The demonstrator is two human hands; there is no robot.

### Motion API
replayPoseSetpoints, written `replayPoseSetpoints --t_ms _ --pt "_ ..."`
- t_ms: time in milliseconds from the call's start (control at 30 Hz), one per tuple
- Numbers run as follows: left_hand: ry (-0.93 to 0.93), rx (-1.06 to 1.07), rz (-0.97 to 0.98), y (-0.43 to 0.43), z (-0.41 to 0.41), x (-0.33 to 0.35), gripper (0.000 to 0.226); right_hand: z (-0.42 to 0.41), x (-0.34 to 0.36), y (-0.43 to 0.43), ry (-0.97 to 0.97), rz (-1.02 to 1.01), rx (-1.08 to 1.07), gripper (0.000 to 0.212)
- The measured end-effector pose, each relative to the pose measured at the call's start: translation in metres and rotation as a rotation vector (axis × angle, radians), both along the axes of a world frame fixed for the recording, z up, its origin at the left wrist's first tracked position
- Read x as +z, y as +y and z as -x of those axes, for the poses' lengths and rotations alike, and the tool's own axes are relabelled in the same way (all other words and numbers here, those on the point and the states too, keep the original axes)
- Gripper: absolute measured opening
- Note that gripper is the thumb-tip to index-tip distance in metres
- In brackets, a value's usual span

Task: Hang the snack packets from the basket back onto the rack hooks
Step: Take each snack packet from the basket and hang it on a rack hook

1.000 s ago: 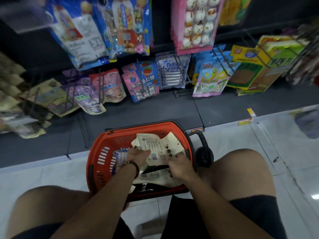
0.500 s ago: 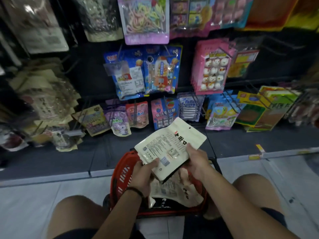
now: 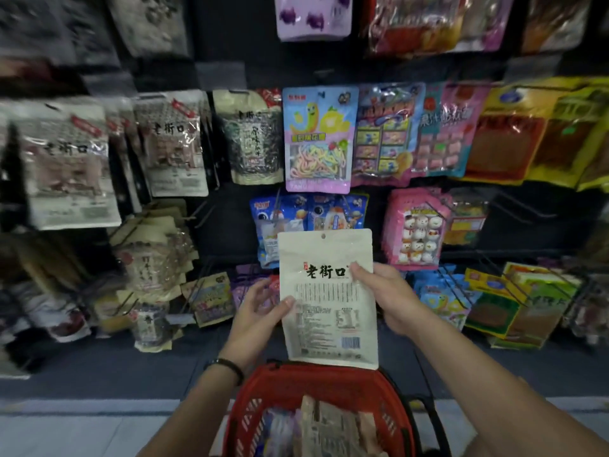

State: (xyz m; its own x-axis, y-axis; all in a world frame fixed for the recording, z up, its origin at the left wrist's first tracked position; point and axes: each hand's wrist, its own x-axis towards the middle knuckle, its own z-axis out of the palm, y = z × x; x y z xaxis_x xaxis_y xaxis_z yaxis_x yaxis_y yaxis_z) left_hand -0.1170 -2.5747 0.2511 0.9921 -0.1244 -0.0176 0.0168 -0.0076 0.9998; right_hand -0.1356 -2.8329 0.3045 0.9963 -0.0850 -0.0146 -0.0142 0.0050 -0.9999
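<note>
Both your hands hold the cream packet (image 3: 328, 298) upright above the red basket (image 3: 316, 387). Your left hand (image 3: 255, 313) pinches its left edge with thumb in front; your right hand (image 3: 384, 295) grips the right edge.

Two forearms, one at each side of the red basket (image 3: 260, 374), are uncovered up to the bottom edge of the view. The left hand (image 3: 260, 311), above the basket's left rim, has a thin dark band (image 3: 227, 366) round its wrist, with a slightly thicker dark piece at the outer end. The right hand (image 3: 385, 295), above the basket's right side, is bare, as is its wrist.
</note>
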Motion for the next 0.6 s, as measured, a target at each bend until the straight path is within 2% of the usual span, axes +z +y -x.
replayPoseSetpoints --t_ms 133,300,400,467,533,600 --pt "-0.152 -0.055 0.039 -0.004 -0.025 0.048 0.029 -0.007 0.022 0.005 -0.043 0.039 0.108 0.048" --pt "-0.128 -0.039 0.135 -0.003 -0.041 0.075 0.025 -0.019 0.040 0.009 -0.046 0.037 0.141 0.058" --pt "-0.139 0.010 0.134 -0.001 -0.046 0.098 0.035 -0.030 0.060 0.008 -0.070 0.222 0.188 0.053" --pt "-0.179 0.106 0.031 0.002 -0.052 0.116 0.042 -0.040 0.076 0.011 -0.105 0.344 0.190 0.062" --pt "-0.234 0.332 -0.216 0.004 -0.054 0.133 0.039 -0.050 0.090 0.023 -0.168 0.419 0.119 0.060" --pt "-0.277 0.552 -0.473 0.004 -0.041 0.146 0.046 -0.056 0.104 0.046 -0.190 0.479 -0.040 0.060"
